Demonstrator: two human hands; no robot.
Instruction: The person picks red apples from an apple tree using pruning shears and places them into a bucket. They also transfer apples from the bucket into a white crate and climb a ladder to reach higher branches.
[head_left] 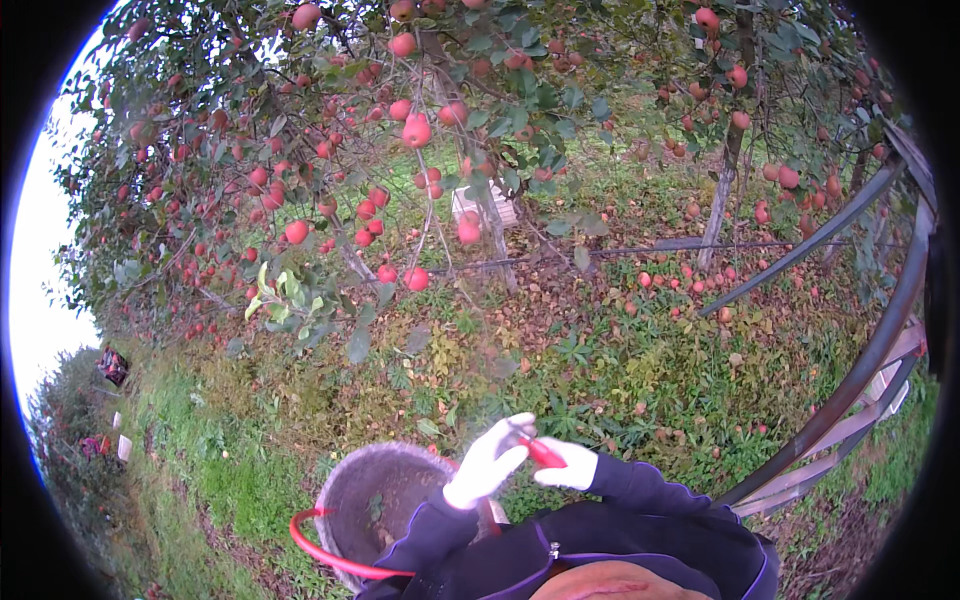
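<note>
Both my hands wear white gloves and meet in front of my body. My right hand (pixel 572 468) is closed round a red-handled tool (pixel 543 452), which looks like small snips. The tool's far end reaches the fingertips of my left hand (pixel 488 462), whose fingers are bent together there. Whatever those fingers pinch is too small to make out. Below my left forearm stands a dark round bucket (pixel 345 478) with a red tube-like handle (pixel 330 560). A leaf lies inside it on a dirty bottom, and my sleeve hides part of its right side.
Apple branches with many red apples (pixel 416 131) hang ahead. Fallen apples (pixel 697 286) lie among leaves under the trees. A pale crate (pixel 487 205) sits behind a trunk. On the right, a ladder-like frame (pixel 850 395) curves up close by. Grass (pixel 230 490) runs along the left.
</note>
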